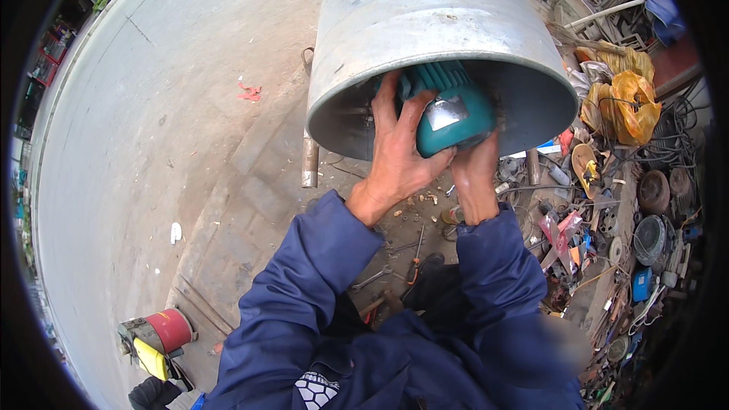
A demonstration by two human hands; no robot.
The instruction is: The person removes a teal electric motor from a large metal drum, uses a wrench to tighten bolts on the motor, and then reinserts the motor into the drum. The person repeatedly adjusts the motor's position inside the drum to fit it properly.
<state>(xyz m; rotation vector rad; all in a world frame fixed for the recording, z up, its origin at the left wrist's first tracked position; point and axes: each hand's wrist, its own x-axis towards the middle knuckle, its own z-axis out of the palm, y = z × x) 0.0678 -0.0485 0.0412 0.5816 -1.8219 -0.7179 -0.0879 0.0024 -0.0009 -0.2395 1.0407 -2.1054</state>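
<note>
A teal electric motor [456, 118] with cooling fins and a silvery plate on its rounded end sits inside the mouth of a large grey metal cylinder [437, 23]. My left hand [401, 144] grips the motor from the left, fingers spread over its side and the thumb under its end. Beneath the right side of the motor is my right hand [477, 171]; the motor hides its fingers. Both wrists are close below the cylinder's rim. What bears the motor inside the cylinder is hidden.
On the ground below lie a wrench [372, 279] and a screwdriver [416, 258]. A metal pipe [310, 159] stands at the cylinder's left. Scrap parts, wires and a yellow plastic bag [634, 110] crowd the right. A red-and-grey motor-like object [163, 332] lies lower left, near the road.
</note>
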